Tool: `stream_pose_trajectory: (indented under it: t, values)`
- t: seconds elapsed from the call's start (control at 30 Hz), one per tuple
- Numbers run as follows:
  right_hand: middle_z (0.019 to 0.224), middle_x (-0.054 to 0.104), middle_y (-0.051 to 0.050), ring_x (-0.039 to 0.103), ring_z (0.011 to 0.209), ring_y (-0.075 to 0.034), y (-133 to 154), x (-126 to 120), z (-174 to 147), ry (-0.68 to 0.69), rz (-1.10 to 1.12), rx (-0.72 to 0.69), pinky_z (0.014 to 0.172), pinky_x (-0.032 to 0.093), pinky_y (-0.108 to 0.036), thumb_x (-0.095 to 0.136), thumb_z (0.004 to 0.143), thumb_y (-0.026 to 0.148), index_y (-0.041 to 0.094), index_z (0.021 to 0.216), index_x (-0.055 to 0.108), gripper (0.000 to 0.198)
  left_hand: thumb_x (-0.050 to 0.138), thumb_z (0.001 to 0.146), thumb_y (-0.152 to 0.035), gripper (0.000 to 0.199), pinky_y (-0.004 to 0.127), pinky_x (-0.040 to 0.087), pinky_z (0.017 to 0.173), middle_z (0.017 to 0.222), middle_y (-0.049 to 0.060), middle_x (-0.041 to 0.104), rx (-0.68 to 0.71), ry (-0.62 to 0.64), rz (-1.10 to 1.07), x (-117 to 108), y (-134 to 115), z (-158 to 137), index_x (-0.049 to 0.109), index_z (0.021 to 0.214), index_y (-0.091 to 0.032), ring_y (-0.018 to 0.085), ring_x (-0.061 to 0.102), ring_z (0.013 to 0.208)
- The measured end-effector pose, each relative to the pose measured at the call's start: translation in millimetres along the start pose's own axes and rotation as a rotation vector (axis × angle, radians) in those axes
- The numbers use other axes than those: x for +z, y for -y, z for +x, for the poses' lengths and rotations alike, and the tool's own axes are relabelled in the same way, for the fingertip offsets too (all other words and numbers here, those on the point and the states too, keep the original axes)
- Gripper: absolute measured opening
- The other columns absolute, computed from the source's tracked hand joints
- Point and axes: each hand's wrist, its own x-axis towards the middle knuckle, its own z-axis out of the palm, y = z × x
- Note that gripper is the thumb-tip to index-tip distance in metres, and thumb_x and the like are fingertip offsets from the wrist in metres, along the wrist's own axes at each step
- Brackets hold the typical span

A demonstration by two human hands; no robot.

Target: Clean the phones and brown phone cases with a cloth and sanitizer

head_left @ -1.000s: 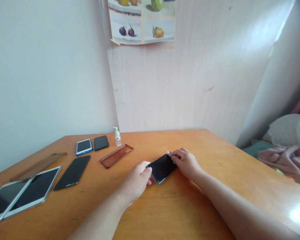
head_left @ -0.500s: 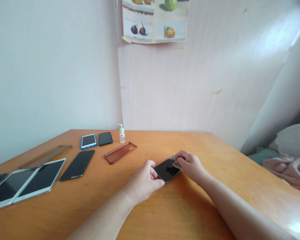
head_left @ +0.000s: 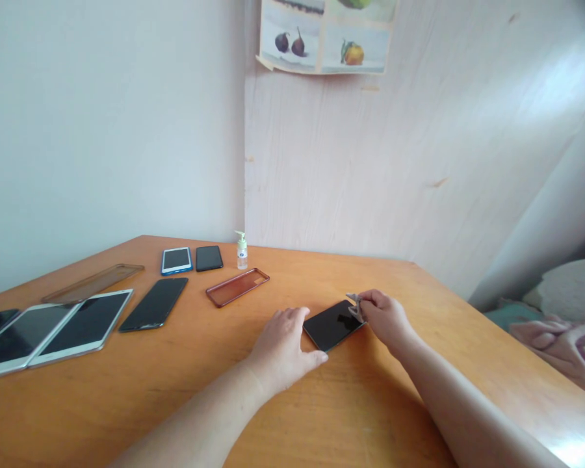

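Observation:
A smartphone with a black screen lies flat on the wooden table between my hands. My left hand is at its left end, thumb and fingers spread apart near the corners; whether they touch the edge I cannot tell. Pinched in my right hand is a small crumpled grey cloth, at the phone's far right end. Part of the cloth is hidden by the fingers.
Left of my hands lie a reddish phone case, a black phone, a white tablet and a clear brownish case. Behind are a blue-cased phone, a dark phone and a pump bottle. Fabric is beyond the table's right edge.
My left fingers have opened a little away from the phone's edge. My right hand with the cloth has lifted slightly and shifted right. The whole view has also shifted a little.

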Motion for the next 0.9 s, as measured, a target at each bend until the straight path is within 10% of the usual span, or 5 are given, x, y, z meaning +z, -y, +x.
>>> stream_pose_trajectory:
  t: [0.3, 0.6, 0.73, 0.9]
  values:
    - [0.083, 0.070, -0.002, 0.065, 0.074, -0.015, 38, 26, -42, 0.340, 0.618, 0.076, 0.067, 0.050, -0.027, 0.072, 0.077, 0.035, 0.021, 0.099, 0.057, 0.030, 0.075, 0.074, -0.038, 0.077, 0.035, 0.050, 0.082, 0.104, 0.005, 0.067, -0.013, -0.057, -0.262, -4, -17, -3, 0.038, 0.140, -0.024, 0.021, 0.064, 0.089]
    - [0.083, 0.067, -0.002, 0.059, 0.075, -0.014, 59, 26, -67, 0.665, 0.411, -0.069, 0.071, 0.048, -0.029, 0.064, 0.085, 0.029, 0.017, 0.096, 0.068, 0.017, 0.053, 0.089, -0.021, 0.004, 0.024, 0.049, 0.069, 0.079, -0.001, 0.069, -0.031, -0.106, -0.544, -7, -14, 4, 0.057, 0.091, -0.021, 0.014, 0.065, 0.073]
    - [0.078, 0.066, -0.002, 0.057, 0.070, -0.014, 60, 20, -61, 0.541, 0.283, -0.136, 0.065, 0.042, -0.027, 0.064, 0.085, 0.038, 0.016, 0.093, 0.066, 0.023, 0.048, 0.093, -0.025, 0.011, 0.027, 0.051, 0.074, 0.087, 0.002, 0.070, -0.006, -0.080, -0.588, -6, -14, 5, 0.058, 0.094, -0.020, 0.016, 0.067, 0.080]
    - [0.069, 0.063, 0.000, 0.053, 0.063, -0.013, 47, 3, -33, 0.225, 0.067, -0.011, 0.058, 0.037, -0.025, 0.054, 0.085, 0.043, 0.017, 0.083, 0.066, 0.030, 0.072, 0.077, -0.038, 0.050, 0.042, 0.045, 0.096, 0.117, 0.011, 0.065, 0.020, -0.136, -0.122, -1, -6, 1, 0.055, 0.121, -0.019, 0.028, 0.058, 0.110]
